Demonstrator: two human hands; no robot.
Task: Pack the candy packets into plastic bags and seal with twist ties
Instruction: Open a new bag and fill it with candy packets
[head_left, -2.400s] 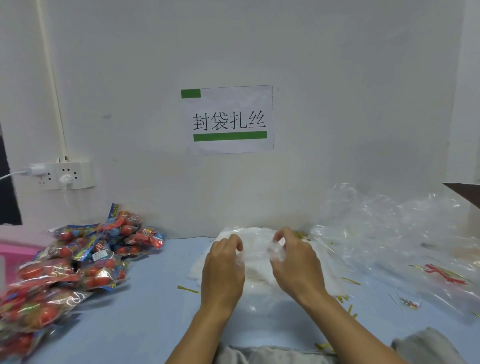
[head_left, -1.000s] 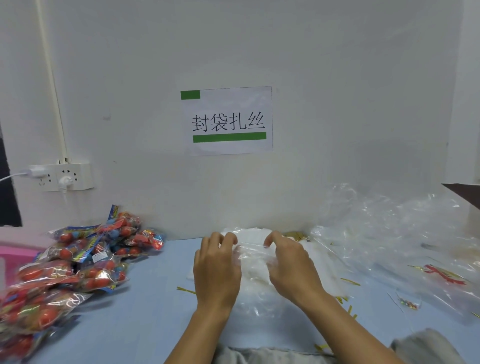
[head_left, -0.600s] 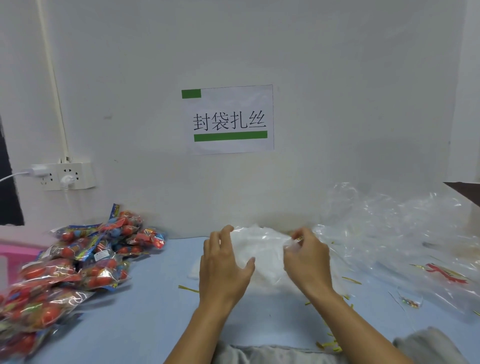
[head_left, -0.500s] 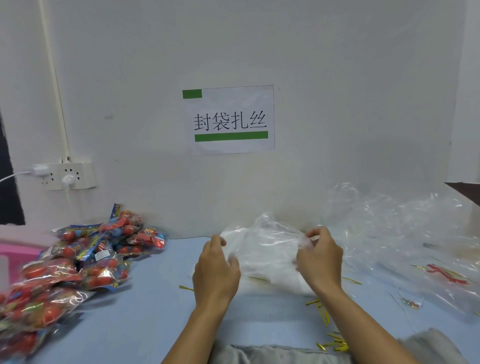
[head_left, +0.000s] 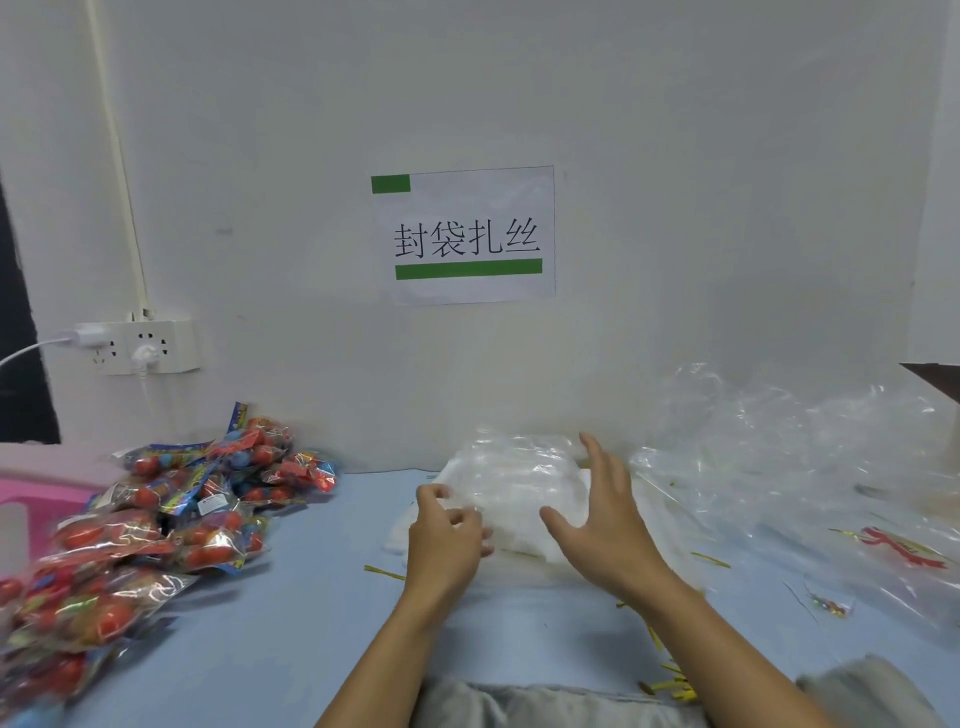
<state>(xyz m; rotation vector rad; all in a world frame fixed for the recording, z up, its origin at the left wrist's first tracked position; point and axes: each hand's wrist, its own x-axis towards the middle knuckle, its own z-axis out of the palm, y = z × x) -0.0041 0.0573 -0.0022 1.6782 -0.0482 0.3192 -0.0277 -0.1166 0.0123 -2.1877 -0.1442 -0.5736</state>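
Note:
A stack of clear plastic bags lies on the blue table against the wall. My left hand pinches the near left edge of a thin bag from that stack. My right hand is spread with straight fingers, laid against the right side of the stack. Candy packets with red and blue sweets are heaped at the left. Yellow-green twist ties lie scattered near my right forearm, and one twist tie lies left of my left wrist.
Loose crumpled clear plastic covers the right side of the table. A pink container stands at the far left. A wall socket and a paper sign hang on the wall.
Both hands lifted a bag from the stack and drew apart. Now my right hand has let go and spread its fingers, while my left hand still pinches the bag edge.

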